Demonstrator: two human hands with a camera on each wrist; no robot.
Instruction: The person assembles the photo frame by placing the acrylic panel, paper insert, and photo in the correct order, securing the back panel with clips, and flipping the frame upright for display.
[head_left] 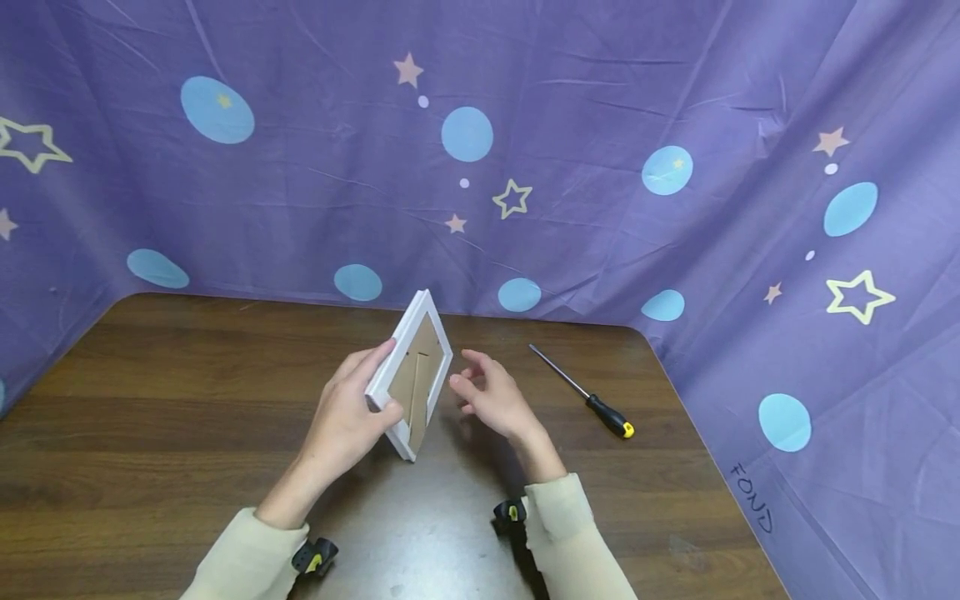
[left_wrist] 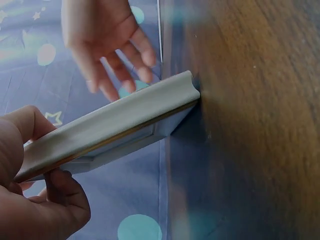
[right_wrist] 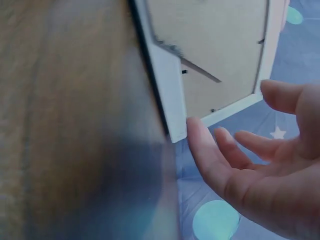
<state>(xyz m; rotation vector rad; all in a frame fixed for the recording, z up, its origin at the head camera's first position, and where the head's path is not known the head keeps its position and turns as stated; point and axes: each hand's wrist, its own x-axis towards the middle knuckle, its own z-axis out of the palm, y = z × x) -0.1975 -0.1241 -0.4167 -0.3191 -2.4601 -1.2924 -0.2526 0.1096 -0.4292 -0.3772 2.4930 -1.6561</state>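
A white picture frame [head_left: 384, 375] stands tilted on the table, its brown backing board [head_left: 428, 346] and easel-type stand facing right. My left hand [head_left: 345, 421] grips the frame's left side, thumb on the back and fingers round the front. To the right of the frame is my right hand [head_left: 498, 400], fingers loosely spread and holding nothing. The right wrist view shows the backing board [right_wrist: 215, 35] with small dark tabs along its edges; the right hand's fingertips [right_wrist: 196, 129] are close to the frame's corner, and whether they touch it I cannot tell.
A screwdriver [head_left: 609, 415] with a black and yellow handle lies on the wooden table [head_left: 187, 417], right of both hands. Behind and beside the table hangs a purple cloth [head_left: 570, 125] with stars and blue dots.
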